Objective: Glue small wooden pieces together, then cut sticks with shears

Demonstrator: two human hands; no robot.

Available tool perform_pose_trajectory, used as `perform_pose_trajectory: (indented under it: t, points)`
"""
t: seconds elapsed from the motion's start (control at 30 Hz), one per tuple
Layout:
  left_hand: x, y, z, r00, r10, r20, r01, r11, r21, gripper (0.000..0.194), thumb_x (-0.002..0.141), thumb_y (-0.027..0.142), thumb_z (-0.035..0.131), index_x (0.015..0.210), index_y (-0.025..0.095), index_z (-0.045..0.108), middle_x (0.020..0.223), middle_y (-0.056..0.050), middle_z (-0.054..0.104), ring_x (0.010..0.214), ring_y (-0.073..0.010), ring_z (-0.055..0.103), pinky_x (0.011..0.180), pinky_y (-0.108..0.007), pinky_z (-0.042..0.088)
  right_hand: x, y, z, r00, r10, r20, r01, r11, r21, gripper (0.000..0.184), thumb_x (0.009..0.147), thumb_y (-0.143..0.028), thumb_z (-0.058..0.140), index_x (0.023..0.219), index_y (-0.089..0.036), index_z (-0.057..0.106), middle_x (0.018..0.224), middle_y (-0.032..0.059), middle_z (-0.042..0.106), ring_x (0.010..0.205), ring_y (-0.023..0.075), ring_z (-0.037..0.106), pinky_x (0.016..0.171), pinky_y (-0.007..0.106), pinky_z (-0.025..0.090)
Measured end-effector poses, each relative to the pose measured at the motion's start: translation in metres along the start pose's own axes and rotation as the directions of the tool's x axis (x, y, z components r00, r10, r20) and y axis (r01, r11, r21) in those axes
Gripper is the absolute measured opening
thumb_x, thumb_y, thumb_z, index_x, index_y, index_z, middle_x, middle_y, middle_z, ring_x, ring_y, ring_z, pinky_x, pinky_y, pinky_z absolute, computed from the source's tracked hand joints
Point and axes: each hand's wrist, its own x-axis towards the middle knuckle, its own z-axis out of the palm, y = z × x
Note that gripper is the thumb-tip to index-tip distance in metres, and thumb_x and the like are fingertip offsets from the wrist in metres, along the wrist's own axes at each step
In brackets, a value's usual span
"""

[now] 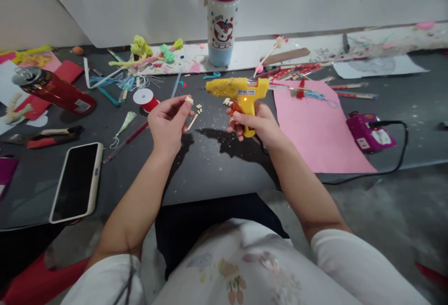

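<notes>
A yellow hot glue gun [241,91] with a small lit orange lamp is in my right hand [257,120], whose fingers wrap round its handle near the orange trigger. The nozzle points left, toward my left hand [169,120]. Between thumb and forefinger, that hand pinches a small pale wooden piece [189,100]. On the dark table between the hands lie a thin wooden stick [192,122] and several tiny cut wooden bits [199,108]. More bits [227,102] lie just behind my right fingers. A clear glue stick juts from the gun's back end.
A tall bottle [220,29] stands at the back. To the left are a tilted red can [59,90], pliers [45,137], a phone [77,181] and a thread spool [145,99]. Rightward lie pink paper [311,127] and a purple power box [371,132] with a black cable.
</notes>
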Motion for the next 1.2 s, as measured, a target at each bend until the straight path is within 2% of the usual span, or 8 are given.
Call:
perform_pose_trajectory:
  t: [0.2,0.33,0.43,0.7,0.93,1.2]
  points:
    - [-0.0001,0.0024,0.0009,1.0,0.013,0.024,-0.01,0.994,-0.113,0.016,0.073,0.04,0.083,0.081,0.027,0.079,0.06,0.001,0.065,0.036,-0.0024,0.037,0.03,-0.02,0.021,-0.0063,-0.0022,-0.0027,1.0,0.003,0.023,-0.002,0.999,-0.047,0.032,0.078,-0.043,0.077,0.085,-0.017,0.059,0.062,-0.0025,0.063,0.049,0.0086,0.058,0.042,0.02,0.044]
    - [-0.0012,0.0031,0.0016,0.999,0.035,0.033,-0.03,0.992,-0.12,0.015,0.073,0.039,0.082,0.081,0.027,0.079,0.059,0.003,0.062,0.036,-0.001,0.035,0.031,-0.018,0.021,-0.0079,-0.0014,-0.0029,0.997,-0.034,0.073,0.036,0.999,-0.032,0.031,0.079,-0.041,0.076,0.083,-0.017,0.057,0.058,-0.0039,0.062,0.048,0.0083,0.057,0.04,0.019,0.042]
    - [-0.002,0.0029,0.0,0.998,0.057,0.027,-0.056,0.997,-0.049,0.018,0.074,0.041,0.081,0.084,0.026,0.079,0.059,0.003,0.061,0.038,-0.0018,0.038,0.032,-0.018,0.025,-0.008,-0.0002,-0.0044,0.992,-0.064,0.105,0.068,0.997,-0.031,0.027,0.082,-0.038,0.074,0.081,-0.017,0.058,0.057,-0.0039,0.062,0.046,0.0076,0.056,0.039,0.018,0.041]
    - [-0.0053,0.0017,-0.0049,0.994,0.094,0.053,-0.1,0.987,0.125,0.023,0.076,0.044,0.077,0.09,0.025,0.076,0.08,-0.003,0.074,0.061,-0.0108,0.063,0.048,-0.023,0.048,-0.008,0.0013,-0.0059,0.986,-0.077,0.148,0.091,0.992,-0.089,0.027,0.084,-0.037,0.072,0.07,-0.017,0.059,0.056,-0.0024,0.062,0.046,0.0074,0.055,0.041,0.018,0.043]
    - [-0.0053,0.0034,-0.0051,0.992,0.111,0.064,-0.119,0.985,0.121,0.022,0.076,0.044,0.078,0.089,0.026,0.077,0.078,-0.003,0.073,0.061,-0.0114,0.063,0.051,-0.025,0.051,-0.0082,0.0033,-0.0076,0.984,-0.092,0.153,0.107,0.99,-0.095,0.024,0.086,-0.034,0.07,0.073,-0.017,0.059,0.055,-0.0032,0.06,0.045,0.0072,0.053,0.04,0.018,0.041]
    - [-0.0054,0.0037,-0.0046,0.991,0.114,0.067,-0.122,0.986,0.118,0.022,0.075,0.043,0.078,0.089,0.026,0.077,0.078,-0.003,0.073,0.063,-0.0122,0.064,0.051,-0.024,0.05,-0.0078,0.0018,-0.0069,0.988,-0.071,0.137,0.088,0.989,-0.122,0.029,0.084,-0.038,0.072,0.07,-0.017,0.057,0.051,-0.0038,0.057,0.043,0.007,0.051,0.038,0.018,0.04]
